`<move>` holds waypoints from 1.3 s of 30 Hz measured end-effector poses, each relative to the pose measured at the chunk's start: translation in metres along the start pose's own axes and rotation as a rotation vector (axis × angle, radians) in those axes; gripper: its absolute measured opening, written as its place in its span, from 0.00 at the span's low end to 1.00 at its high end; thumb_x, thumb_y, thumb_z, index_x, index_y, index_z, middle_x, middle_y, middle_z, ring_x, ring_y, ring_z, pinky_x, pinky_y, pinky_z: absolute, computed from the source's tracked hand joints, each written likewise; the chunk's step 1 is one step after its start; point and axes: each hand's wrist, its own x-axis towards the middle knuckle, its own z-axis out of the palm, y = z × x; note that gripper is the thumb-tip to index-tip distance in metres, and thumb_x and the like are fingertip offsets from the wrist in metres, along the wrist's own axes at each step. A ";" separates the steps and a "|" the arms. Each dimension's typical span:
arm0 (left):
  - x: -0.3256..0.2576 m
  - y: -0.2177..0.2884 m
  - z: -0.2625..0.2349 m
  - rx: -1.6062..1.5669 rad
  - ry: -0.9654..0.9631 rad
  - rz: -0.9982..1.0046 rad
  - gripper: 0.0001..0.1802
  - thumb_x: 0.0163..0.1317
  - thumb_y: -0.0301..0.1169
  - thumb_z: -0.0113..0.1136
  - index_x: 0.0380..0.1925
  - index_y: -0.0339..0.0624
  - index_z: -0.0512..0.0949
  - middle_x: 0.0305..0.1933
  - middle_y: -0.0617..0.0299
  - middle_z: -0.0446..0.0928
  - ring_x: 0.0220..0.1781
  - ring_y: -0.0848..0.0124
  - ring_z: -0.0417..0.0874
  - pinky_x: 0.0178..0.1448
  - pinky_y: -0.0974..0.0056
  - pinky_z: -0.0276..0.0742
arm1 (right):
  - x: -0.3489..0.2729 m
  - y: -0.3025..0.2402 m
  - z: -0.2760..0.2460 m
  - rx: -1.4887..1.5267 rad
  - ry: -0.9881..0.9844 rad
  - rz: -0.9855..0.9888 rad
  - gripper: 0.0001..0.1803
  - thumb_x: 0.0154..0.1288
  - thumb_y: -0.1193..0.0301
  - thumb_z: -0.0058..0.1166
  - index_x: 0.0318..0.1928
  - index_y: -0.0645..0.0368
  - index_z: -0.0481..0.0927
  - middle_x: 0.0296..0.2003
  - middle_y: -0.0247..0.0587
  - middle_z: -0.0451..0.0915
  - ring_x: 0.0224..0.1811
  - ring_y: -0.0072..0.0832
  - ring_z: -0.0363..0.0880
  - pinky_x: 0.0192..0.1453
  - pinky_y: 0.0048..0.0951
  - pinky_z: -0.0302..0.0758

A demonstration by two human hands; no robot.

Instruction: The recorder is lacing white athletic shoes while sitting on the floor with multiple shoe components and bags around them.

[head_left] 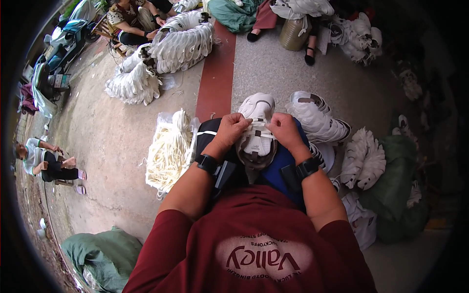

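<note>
A white and grey shoe upper [256, 140] lies across my lap, its rounded toe pointing away from me and its brown-lined opening towards me. White shoelace crosses its middle between my hands. On the left side of the upper, my left hand [232, 129] is closed, thumb and forefinger pinched on the shoelace. Opposite it, my right hand [284, 130] is closed too, its fingers pinching the shoelace at the right edge. The exact lace ends are too small to make out. To the left of my knee sits a bundle of cream shoelaces [168, 154] on plastic wrapping.
Stacked shoe uppers [317, 117] stand close by on the right, with another bunch [362, 158] beyond. A green sack [395, 180] lies at right, another [100, 259] at lower left. Larger upper bundles [181, 44] and seated people [132, 22] are ahead; scooters [68, 44] stand far left.
</note>
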 end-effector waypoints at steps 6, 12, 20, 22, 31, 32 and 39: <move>0.002 -0.006 -0.006 0.379 -0.056 0.062 0.16 0.58 0.34 0.61 0.17 0.43 0.69 0.19 0.73 0.67 0.24 0.84 0.64 0.27 0.74 0.62 | 0.003 0.013 -0.003 -0.241 0.164 -0.097 0.11 0.49 0.72 0.61 0.23 0.60 0.71 0.15 0.32 0.69 0.20 0.22 0.67 0.24 0.30 0.66; -0.002 -0.014 -0.012 0.456 -0.003 0.229 0.13 0.58 0.33 0.60 0.20 0.42 0.69 0.21 0.71 0.67 0.26 0.82 0.65 0.30 0.73 0.64 | -0.023 0.018 0.000 0.306 0.114 0.123 0.09 0.57 0.69 0.58 0.32 0.60 0.72 0.17 0.30 0.69 0.21 0.19 0.68 0.26 0.27 0.67; -0.021 -0.006 -0.016 0.348 0.123 0.312 0.08 0.58 0.25 0.60 0.25 0.43 0.70 0.22 0.72 0.68 0.26 0.83 0.67 0.30 0.76 0.64 | -0.041 0.009 -0.014 0.498 0.295 0.419 0.04 0.51 0.79 0.57 0.27 0.57 0.75 0.17 0.26 0.68 0.16 0.12 0.62 0.18 0.17 0.58; -0.034 0.016 -0.028 0.135 0.203 0.275 0.08 0.57 0.23 0.60 0.25 0.44 0.70 0.22 0.73 0.68 0.25 0.84 0.67 0.29 0.78 0.63 | -0.049 0.020 -0.039 0.790 0.443 0.441 0.08 0.47 0.84 0.55 0.27 0.58 0.74 0.17 0.26 0.67 0.12 0.12 0.59 0.14 0.14 0.53; -0.060 0.013 -0.055 0.631 0.099 0.159 0.12 0.59 0.34 0.60 0.31 0.33 0.76 0.26 0.59 0.76 0.30 0.71 0.76 0.36 0.67 0.72 | -0.082 0.052 -0.062 -0.191 0.232 0.220 0.09 0.50 0.77 0.59 0.32 0.61 0.73 0.21 0.41 0.72 0.27 0.35 0.75 0.33 0.33 0.71; -0.061 0.019 -0.050 0.685 0.067 0.145 0.12 0.60 0.34 0.59 0.33 0.33 0.76 0.27 0.61 0.76 0.31 0.74 0.75 0.37 0.68 0.71 | -0.077 0.035 -0.056 -0.267 0.223 0.104 0.09 0.49 0.76 0.59 0.32 0.62 0.73 0.25 0.43 0.73 0.32 0.39 0.75 0.37 0.34 0.71; -0.037 0.023 -0.007 0.680 -0.123 0.223 0.12 0.59 0.32 0.60 0.35 0.31 0.76 0.29 0.58 0.78 0.32 0.74 0.76 0.39 0.66 0.73 | -0.031 -0.011 -0.009 -0.165 0.017 -0.117 0.04 0.52 0.76 0.54 0.30 0.62 0.75 0.27 0.51 0.75 0.33 0.48 0.75 0.38 0.41 0.72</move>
